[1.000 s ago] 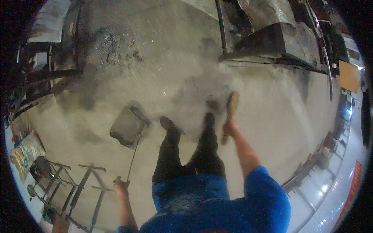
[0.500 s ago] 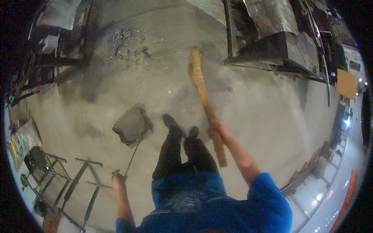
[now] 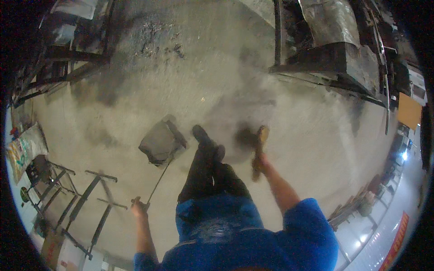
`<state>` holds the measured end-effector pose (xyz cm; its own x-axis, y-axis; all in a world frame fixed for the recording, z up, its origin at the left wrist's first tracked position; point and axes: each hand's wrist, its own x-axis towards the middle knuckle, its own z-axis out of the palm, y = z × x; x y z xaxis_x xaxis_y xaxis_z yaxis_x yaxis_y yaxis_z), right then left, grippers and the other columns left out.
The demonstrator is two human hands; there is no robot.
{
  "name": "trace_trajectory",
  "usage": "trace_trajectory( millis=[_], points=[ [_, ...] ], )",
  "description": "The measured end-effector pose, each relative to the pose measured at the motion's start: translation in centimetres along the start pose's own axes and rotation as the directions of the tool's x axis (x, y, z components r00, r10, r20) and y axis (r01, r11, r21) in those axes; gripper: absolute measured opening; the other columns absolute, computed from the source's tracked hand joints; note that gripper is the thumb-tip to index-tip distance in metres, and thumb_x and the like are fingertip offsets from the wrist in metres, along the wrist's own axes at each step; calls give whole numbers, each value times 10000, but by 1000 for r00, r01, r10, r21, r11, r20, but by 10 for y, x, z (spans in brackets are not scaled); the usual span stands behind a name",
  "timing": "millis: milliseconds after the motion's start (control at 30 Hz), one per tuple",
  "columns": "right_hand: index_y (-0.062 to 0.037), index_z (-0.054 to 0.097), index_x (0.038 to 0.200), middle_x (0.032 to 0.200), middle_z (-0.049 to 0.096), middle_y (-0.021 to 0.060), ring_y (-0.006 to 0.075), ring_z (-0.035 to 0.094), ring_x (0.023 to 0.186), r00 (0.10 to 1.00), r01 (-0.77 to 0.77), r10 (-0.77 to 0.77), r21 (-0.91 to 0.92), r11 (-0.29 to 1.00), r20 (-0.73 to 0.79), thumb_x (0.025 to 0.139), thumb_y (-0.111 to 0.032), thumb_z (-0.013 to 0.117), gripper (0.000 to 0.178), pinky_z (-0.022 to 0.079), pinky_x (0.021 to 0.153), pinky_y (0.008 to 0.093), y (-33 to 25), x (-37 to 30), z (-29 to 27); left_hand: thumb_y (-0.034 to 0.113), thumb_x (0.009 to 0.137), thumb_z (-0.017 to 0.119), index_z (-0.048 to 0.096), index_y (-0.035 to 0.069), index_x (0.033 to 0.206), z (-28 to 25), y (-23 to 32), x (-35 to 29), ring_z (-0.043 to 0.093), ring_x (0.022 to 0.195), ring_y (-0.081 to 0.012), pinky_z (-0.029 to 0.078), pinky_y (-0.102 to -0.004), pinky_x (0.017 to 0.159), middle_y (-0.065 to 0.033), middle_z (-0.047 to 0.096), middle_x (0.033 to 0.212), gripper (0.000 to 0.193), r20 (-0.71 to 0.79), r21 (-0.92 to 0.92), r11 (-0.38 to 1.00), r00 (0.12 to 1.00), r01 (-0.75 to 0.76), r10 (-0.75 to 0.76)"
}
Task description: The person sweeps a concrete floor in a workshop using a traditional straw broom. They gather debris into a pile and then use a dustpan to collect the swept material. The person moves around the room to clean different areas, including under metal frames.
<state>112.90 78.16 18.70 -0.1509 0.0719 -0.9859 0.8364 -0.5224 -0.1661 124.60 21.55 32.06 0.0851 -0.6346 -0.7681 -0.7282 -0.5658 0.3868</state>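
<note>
My left hand (image 3: 139,207) is closed round the end of the thin rod handle of a dark grey dustpan (image 3: 159,143). The pan rests on the floor to the left of my feet. Out to the right, my right hand (image 3: 261,161) grips a yellow-brown broom (image 3: 262,134). The broom is steeply foreshortened and blurred, with a short part of it showing below the hand. A dark patch, perhaps its shadow, lies on the floor beside it.
Loose dark debris (image 3: 158,45) is scattered on the floor ahead. Dark metal-framed equipment (image 3: 325,61) stands at the far right, with another frame (image 3: 77,56) at the far left. Metal racks (image 3: 90,205) and a printed sack (image 3: 27,151) are at the left.
The broom has swung from lying lengthwise ahead of me to a foreshortened position, its far end nearer me. The dustpan has shifted slightly right in view. Both hands keep their hold.
</note>
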Motion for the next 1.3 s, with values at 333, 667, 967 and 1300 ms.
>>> trace_trajectory(
  millis=[333,667,967,1300],
  points=[
    [-71,427,777,669,478,112,220,480,489,935,-143,123,35,989,333,785,-222,419,152,439,467,372,-60,-46,332,162,712,571,453,63,765,5,12,-6,424,543,-145,452,-376,537,-13,386,623,163,123,-43,999,992,17,-11],
    [-65,461,819,623,452,65,202,478,519,930,158,-33,-317,935,366,774,-280,462,220,416,465,337,-168,-50,209,185,737,536,459,78,808,14,35,-45,407,547,-148,460,-391,569,-30,387,669,150,-62,-100,995,998,0,-7],
    [-57,421,761,614,482,93,216,486,491,885,-67,192,-291,954,424,795,-255,372,206,437,467,346,-193,-26,375,101,732,557,424,75,677,57,60,-103,375,445,-144,418,-357,469,-9,364,540,147,-218,-327,944,975,-45,-29],
    [-38,427,834,620,479,118,214,477,459,923,76,120,-478,875,366,772,-281,377,256,431,419,342,-289,-90,411,153,745,524,416,85,836,50,34,-58,413,609,-186,364,-501,700,-41,357,623,157,-105,-568,819,980,83,-172]
  ],
)
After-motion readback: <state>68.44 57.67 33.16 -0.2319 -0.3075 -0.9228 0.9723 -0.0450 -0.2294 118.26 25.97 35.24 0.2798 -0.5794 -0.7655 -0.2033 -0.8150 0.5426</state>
